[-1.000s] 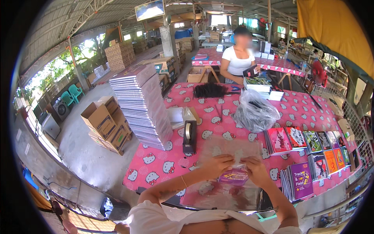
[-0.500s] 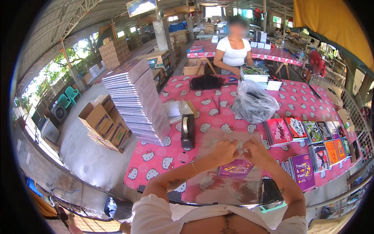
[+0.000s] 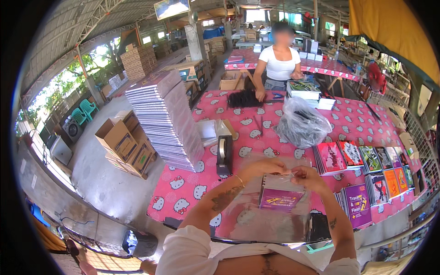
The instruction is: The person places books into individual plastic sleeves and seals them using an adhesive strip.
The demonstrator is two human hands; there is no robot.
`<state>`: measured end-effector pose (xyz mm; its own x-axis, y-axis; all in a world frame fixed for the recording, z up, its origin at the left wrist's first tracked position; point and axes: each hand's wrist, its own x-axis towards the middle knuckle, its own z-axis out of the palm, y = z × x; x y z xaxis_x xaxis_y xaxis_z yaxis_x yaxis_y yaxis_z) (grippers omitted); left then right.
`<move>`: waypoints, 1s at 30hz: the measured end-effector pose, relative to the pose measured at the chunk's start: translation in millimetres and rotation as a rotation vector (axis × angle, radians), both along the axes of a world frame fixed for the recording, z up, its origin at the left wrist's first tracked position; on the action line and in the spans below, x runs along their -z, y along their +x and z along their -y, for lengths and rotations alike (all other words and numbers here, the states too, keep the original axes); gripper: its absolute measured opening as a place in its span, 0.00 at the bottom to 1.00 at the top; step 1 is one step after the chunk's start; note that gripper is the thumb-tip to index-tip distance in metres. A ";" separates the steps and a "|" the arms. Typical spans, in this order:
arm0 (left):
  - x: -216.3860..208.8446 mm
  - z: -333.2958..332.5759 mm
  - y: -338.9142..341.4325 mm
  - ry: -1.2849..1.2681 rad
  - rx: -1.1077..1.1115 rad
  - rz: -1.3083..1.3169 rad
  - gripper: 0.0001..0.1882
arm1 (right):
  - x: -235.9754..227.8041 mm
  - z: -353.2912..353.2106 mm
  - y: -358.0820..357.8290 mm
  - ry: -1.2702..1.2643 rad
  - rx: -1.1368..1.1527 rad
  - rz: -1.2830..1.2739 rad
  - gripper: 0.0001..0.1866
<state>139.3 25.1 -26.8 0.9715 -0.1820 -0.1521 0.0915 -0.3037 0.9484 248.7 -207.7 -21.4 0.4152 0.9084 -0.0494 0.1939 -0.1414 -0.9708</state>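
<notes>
A purple spiral notebook [image 3: 280, 200] lies in front of me, upside down from my side, with clear plastic [image 3: 254, 222] spread around it. Just beyond its far edge, my left hand [image 3: 274, 166] pinches the plastic. Close on its right, my right hand [image 3: 307, 178] is closed on the same plastic, fingers bent. The exact grip of the fingertips is too small to make out. Left of my hands stands a black tape dispenser [image 3: 224, 156].
A tall stack of spiral notebooks [image 3: 160, 123] rises at the left. A clear bag of black material [image 3: 304, 123] sits beyond my hands. Rows of colourful notebooks [image 3: 357, 207] lie at the right. Across the table, a co-worker [image 3: 279, 64] touches a black bristly pile [image 3: 244, 99].
My hands have shifted slightly toward the far side and apart, and more of the purple notebook shows. The co-worker's hand has moved from the book stack to the black pile.
</notes>
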 end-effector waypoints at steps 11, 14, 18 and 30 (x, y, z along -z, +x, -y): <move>125.0 -150.0 -160.5 0.759 -1.341 0.259 0.15 | 7.7 -11.1 -19.6 0.053 0.078 0.233 0.20; 120.0 -145.8 -140.3 -0.148 -1.312 0.032 0.11 | 5.9 -3.7 -18.1 0.002 0.125 0.213 0.18; 133.3 -125.9 -130.5 -0.390 -1.313 0.229 0.04 | 14.4 1.3 -9.2 0.020 0.121 0.241 0.18; -46.1 -54.2 -80.6 0.780 -0.566 0.750 0.06 | 24.8 0.3 -11.8 0.043 0.211 0.292 0.20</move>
